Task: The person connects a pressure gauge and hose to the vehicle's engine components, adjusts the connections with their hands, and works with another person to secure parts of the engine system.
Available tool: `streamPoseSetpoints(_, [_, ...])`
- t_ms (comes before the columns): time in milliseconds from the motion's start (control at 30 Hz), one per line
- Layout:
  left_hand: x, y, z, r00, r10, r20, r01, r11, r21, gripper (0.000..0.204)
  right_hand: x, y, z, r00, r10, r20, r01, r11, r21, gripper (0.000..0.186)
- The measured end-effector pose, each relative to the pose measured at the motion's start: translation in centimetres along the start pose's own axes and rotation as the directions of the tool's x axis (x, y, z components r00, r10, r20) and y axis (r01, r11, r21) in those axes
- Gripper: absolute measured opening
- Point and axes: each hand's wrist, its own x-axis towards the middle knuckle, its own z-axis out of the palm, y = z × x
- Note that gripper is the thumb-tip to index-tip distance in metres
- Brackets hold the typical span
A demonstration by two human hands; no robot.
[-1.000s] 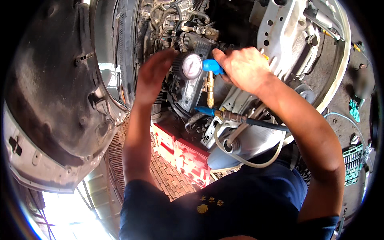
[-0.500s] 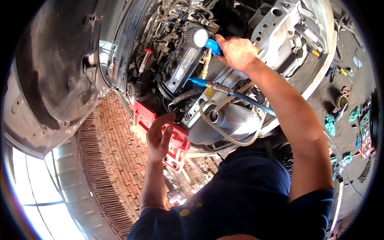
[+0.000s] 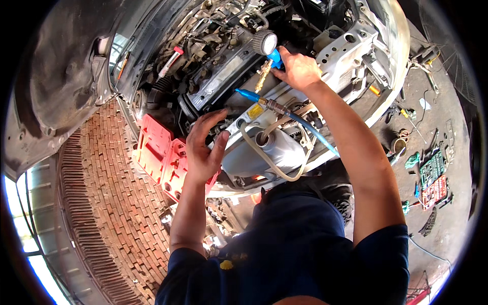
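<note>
My right hand [image 3: 297, 68] grips a blue fitting [image 3: 275, 57], which carries a round gauge [image 3: 264, 42] and a brass valve [image 3: 264, 75] over the engine. Below the brass piece, a blue coupler [image 3: 248, 95] on a hose [image 3: 317, 136] lies across the front panel of the bay. My left hand [image 3: 205, 150] is open, fingers apart and curved, just above the right part of an open red plastic case [image 3: 153, 150] and left of a silver container [image 3: 282, 155] with pale tubing [image 3: 250, 146].
A raised hood [image 3: 61, 66] stands at left. A red-capped syringe-like tool [image 3: 169, 63] rests on the engine [image 3: 213, 71]. Brick paving [image 3: 109, 198] shows at lower left. On the floor at right lie green and red socket sets [image 3: 432, 173], cloths and scattered tools.
My left hand has moved down from beside the gauge to near the red case. My right hand still holds the blue fitting. The view has shifted, showing more floor.
</note>
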Motion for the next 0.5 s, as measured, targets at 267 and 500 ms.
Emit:
streamPoseSetpoints(267, [-1.8, -3.4, 0.2, 0.990, -0.115, -0.077, 0.095, 0.968, -0.233, 0.035, 0.3, -1.0, -0.3, 0.992, 0.067, 0.107, -0.061, 0.996, -0.067, 0.067])
streamPoseSetpoints(500, [1.4, -3.7, 0.5, 0.997, -0.076, -0.007, 0.072, 0.963, -0.259, 0.035, 0.0, -1.2, -2.1, 0.991, 0.077, 0.109, -0.074, 0.997, -0.032, 0.061])
